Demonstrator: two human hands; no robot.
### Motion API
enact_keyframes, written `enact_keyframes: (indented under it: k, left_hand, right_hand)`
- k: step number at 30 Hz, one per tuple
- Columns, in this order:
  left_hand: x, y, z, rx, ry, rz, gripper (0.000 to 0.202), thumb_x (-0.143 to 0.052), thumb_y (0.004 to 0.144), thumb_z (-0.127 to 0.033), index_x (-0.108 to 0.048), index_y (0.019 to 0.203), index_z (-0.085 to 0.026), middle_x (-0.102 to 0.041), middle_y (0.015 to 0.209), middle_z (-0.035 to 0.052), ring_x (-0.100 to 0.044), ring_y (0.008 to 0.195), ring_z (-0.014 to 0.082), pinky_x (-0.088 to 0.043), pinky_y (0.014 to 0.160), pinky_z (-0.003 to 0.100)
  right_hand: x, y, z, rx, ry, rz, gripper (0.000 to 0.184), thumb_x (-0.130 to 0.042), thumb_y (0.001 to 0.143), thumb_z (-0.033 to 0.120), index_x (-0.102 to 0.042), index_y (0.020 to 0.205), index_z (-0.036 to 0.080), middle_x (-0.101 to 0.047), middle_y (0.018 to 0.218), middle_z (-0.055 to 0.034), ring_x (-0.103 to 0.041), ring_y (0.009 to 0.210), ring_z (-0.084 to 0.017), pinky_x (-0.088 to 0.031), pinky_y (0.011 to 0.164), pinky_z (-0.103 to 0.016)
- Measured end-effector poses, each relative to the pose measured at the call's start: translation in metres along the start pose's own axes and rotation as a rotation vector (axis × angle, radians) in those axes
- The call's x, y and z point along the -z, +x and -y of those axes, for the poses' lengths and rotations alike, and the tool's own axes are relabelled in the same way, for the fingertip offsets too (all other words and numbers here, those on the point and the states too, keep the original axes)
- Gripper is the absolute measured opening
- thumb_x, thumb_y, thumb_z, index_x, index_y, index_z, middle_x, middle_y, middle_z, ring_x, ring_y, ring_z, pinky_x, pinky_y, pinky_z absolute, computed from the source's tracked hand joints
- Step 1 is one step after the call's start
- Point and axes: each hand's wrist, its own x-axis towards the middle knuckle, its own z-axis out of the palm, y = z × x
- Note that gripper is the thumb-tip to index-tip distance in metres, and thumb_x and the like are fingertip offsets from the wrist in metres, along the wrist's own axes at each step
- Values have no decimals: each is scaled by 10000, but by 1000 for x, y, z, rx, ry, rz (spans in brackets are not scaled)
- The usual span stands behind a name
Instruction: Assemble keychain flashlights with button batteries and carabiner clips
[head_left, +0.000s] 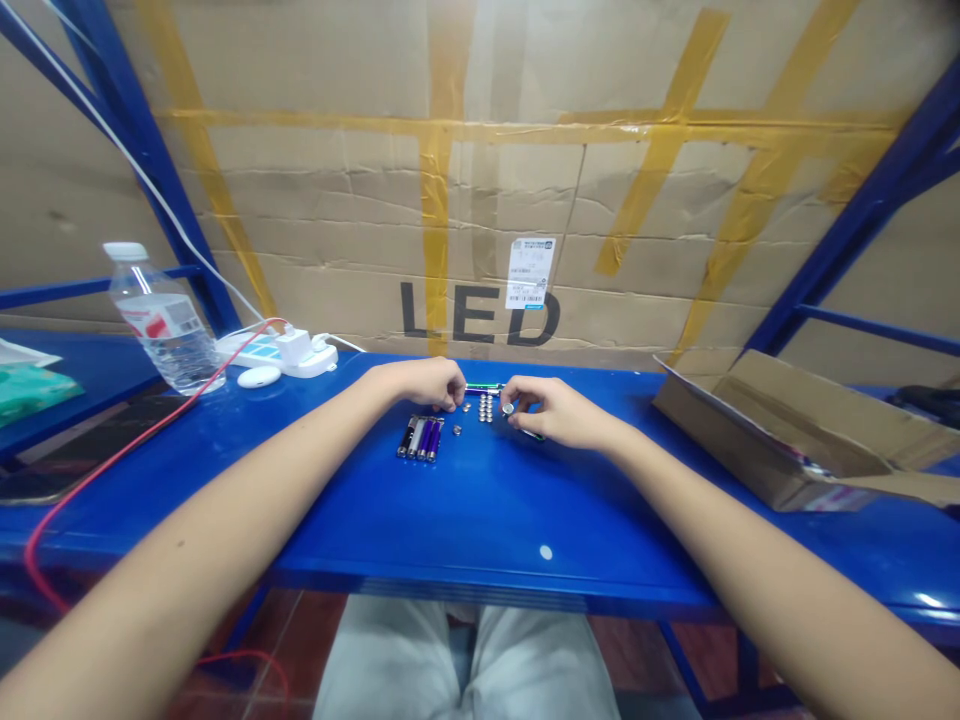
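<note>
the right hand (559, 412) pinches a small silver button cell (508, 408) between thumb and forefinger, just above the blue surface (480, 520). very near, at its 9 o'clock, lies a tight cluster of button cells (486, 406), with one loose cell (457, 430) apart at the cluster's 8 o'clock. the left hand (424, 383) rests at the cluster's 9 o'clock with its fingers curled down; whether they grip anything cannot be told. a row of cylindrical batteries (421, 438) lies side by side at that hand's 6 o'clock.

the held cell is tiny and smooth, so a slack pinch could drop it. on this glossy surface it would likely skid or roll towards the near edge at 6 o'clock and fall to the floor. a knuckle brushing the cluster could scatter it. nothing blocks the cylinders, so a nudge from the left wrist could set them rolling. the capped water bottle (161, 320) stands beside a power strip (277, 352) at 10 o'clock, where a knock from an elbow could tip it over.
</note>
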Motion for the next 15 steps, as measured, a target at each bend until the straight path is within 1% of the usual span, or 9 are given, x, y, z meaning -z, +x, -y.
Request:
enact_keyframes:
  k: [2,3,4,6,8,11,13,15]
  left_hand:
    - [1,-1,-2,-30,31,-35,123,-611,725,-183,-710,799,-183,-705,693,9,-594,591,119,-386,564,228]
    - [1,-2,-5,-59,39,-83,127,-605,736,-183,-714,802,-182,-708,704,12,-595,601,118,-391,572,227]
    - [2,-2,-10,-94,41,-151,139,-598,747,-180,-719,817,-179,-714,725,18,-601,620,120,-402,588,229]
    - [3,-4,-24,-190,32,-323,169,-589,777,-179,-729,871,-173,-729,813,38,-622,708,132,-432,644,236]
    - [2,-5,-40,-300,1,-440,202,-589,799,-169,-732,941,-169,-734,859,39,-638,754,133,-456,701,243]
    - [-3,-5,-58,-469,23,-544,192,-599,849,-189,-727,990,-168,-741,934,50,-660,835,148,-481,776,268]
    - [-8,-3,-62,-523,61,-595,179,-592,883,-201,-721,1001,-159,-736,951,64,-662,855,156,-487,790,281]
    - [-12,0,-61,-544,92,-623,170,-589,905,-209,-718,1000,-153,-730,934,71,-661,845,160,-489,780,286]
  right_hand:
    - [0,1,-2,-23,31,-9,144,-578,766,175,-612,905,189,-643,862,-25,-584,761,-158,-468,690,-290]
    - [1,1,-3,-30,39,-20,145,-577,765,178,-616,904,189,-642,860,-23,-582,759,-158,-469,690,-291]
    - [1,2,-5,-33,39,-39,145,-578,761,180,-620,899,190,-642,862,-22,-578,759,-158,-469,696,-294]
    - [2,3,-9,-33,21,-96,146,-580,748,180,-626,886,190,-647,869,-22,-567,757,-156,-465,709,-299]
    - [4,5,-12,-34,4,-165,151,-580,734,177,-630,876,188,-652,875,-25,-557,753,-156,-458,706,-299]
    - [5,6,-14,-35,21,-226,154,-578,726,183,-625,872,184,-653,858,-27,-553,730,-156,-445,669,-291]
    - [5,6,-13,-33,51,-233,137,-580,723,194,-616,855,180,-649,836,-25,-550,706,-152,-436,642,-286]
    - [6,6,-12,-39,81,-231,125,-589,720,208,-609,839,178,-645,810,-21,-544,684,-147,-431,619,-281]
